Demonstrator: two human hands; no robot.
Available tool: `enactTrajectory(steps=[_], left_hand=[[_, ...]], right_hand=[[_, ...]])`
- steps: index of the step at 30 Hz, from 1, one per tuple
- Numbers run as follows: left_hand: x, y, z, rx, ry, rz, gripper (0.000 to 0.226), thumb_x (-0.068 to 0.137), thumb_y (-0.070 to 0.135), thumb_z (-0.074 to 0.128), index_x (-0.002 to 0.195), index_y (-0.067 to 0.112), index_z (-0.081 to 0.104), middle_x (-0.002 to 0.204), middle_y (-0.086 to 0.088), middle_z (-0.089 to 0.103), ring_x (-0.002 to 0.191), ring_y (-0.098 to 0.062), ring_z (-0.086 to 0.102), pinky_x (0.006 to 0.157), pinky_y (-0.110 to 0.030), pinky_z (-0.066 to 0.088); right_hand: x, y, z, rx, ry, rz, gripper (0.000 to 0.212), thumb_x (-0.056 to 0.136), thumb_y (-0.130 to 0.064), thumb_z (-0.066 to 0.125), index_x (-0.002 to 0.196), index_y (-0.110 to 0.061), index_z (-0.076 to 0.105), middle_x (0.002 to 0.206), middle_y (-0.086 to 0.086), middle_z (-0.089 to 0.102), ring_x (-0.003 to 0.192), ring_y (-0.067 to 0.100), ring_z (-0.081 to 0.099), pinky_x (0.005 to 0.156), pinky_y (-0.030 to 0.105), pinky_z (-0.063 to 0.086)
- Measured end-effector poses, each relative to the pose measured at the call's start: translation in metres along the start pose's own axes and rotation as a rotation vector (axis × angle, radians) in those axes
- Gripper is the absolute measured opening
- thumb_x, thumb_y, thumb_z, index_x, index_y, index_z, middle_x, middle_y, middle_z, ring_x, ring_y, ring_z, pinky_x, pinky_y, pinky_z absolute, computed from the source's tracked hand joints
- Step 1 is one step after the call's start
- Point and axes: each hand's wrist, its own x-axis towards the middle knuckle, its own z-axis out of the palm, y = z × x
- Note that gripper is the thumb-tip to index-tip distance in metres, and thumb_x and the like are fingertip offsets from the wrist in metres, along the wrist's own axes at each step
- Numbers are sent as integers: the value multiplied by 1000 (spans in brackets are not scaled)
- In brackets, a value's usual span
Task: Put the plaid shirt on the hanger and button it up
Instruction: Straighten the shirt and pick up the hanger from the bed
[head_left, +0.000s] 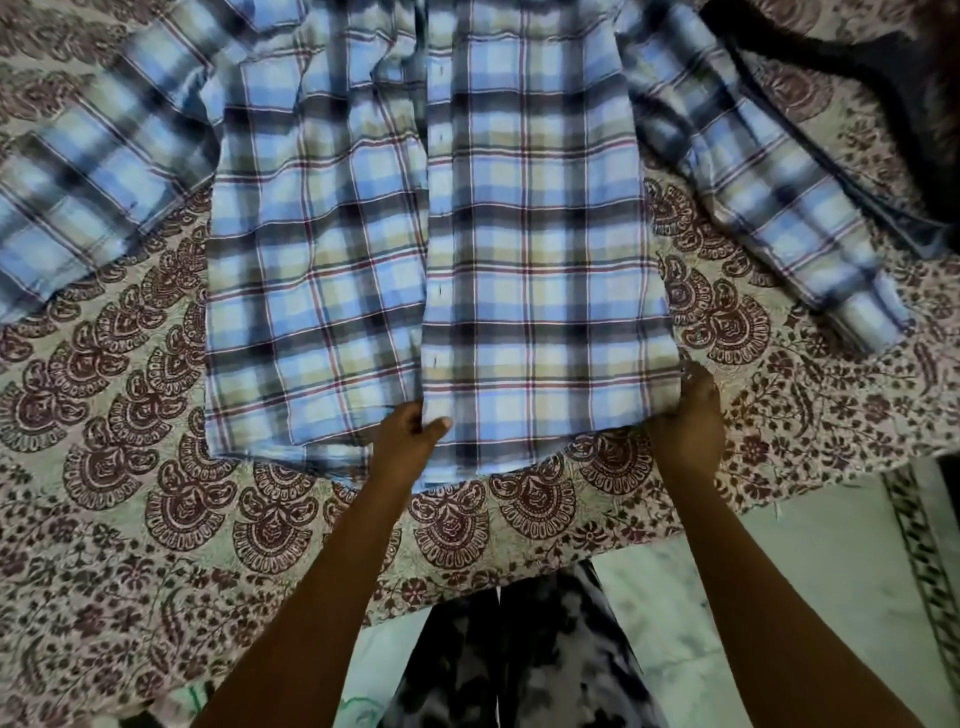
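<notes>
On patterned bedspread (130, 519), plaid shirt (519, 234), both hands seemingly pinching hem

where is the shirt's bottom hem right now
In the head view the plaid shirt lies flat on the bedspread; its hem is at lower centre, held by the left hand and right hand.

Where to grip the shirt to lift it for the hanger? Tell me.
Probably not at the hem, where the left hand and right hand now pinch the shirt. It lies flat, front up, sleeves spread, on the bedspread, collar end farthest away. Reach from the near side to the shoulders at the top and pinch both, so it hangs straight.
</notes>
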Motion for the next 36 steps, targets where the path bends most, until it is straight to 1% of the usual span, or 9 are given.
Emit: enactTrajectory(steps=[6,9,13,18,22,25,27,30,36], left_hand=[[9,-1,2,106,-68,-5,22,81,11,70,100,3,60,99,-14,63,94,-26,60,84,-39,48],[8,2,6,91,-102,-20,25,80,10,71,103,3,61,99,-11,64,91,-25,61,75,-32,50],[5,3,19,138,-135,-18,32,78,13,73,107,1,64,90,-11,65,71,-18,60,60,-24,51],[6,-7,30,302,-23,32,15,78,19,74,74,9,64,70,-5,62,67,-21,56,65,-29,43],[4,-12,28,450,-19,121,44,79,19,72,54,20,35,53,3,38,53,-15,39,54,-26,27],[-4,-17,19,497,24,216,20,79,22,72,71,16,54,65,2,50,61,-16,50,61,-28,41],[-7,-27,7,563,134,262,22,76,22,73,96,19,65,96,-2,59,86,-21,59,76,-32,47],[-7,-42,-18,707,287,212,44,73,15,72,113,27,59,125,-5,48,117,-29,45,95,-43,39],[-5,-55,-66,710,530,25,38,74,5,64,107,24,60,132,-8,45,126,-34,35,104,-51,26]], right_hand=[[8,14,-5,25,58,-23,35,74,-8,64,107,-4,55,94,23,63,79,37,60,58,28,32],[13,24,-19,6,201,-12,29,74,-10,54,101,0,59,98,27,58,82,38,56,57,28,25],[23,33,-33,-44,288,161,25,83,-5,54,107,0,58,107,29,55,91,43,55,66,37,39],[23,30,-27,-240,168,269,35,81,-5,56,115,-3,50,117,29,49,102,46,52,76,46,44],[0,-1,-9,-197,254,-76,43,74,4,55,117,-1,50,119,28,51,105,40,51,85,46,44],[-30,-25,21,-197,24,-493,36,77,-3,54,113,-5,52,111,24,58,95,36,56,80,36,43],[-50,-38,39,-205,-191,-667,36,78,-14,48,112,-7,56,109,19,60,93,35,58,80,38,45],[-76,-55,61,-205,-390,-827,38,78,-19,55,115,-12,53,111,15,60,98,32,58,84,41,48],[-102,-87,86,-285,-442,-920,47,72,-14,70,116,-12,53,114,14,59,103,32,58,87,41,48]])
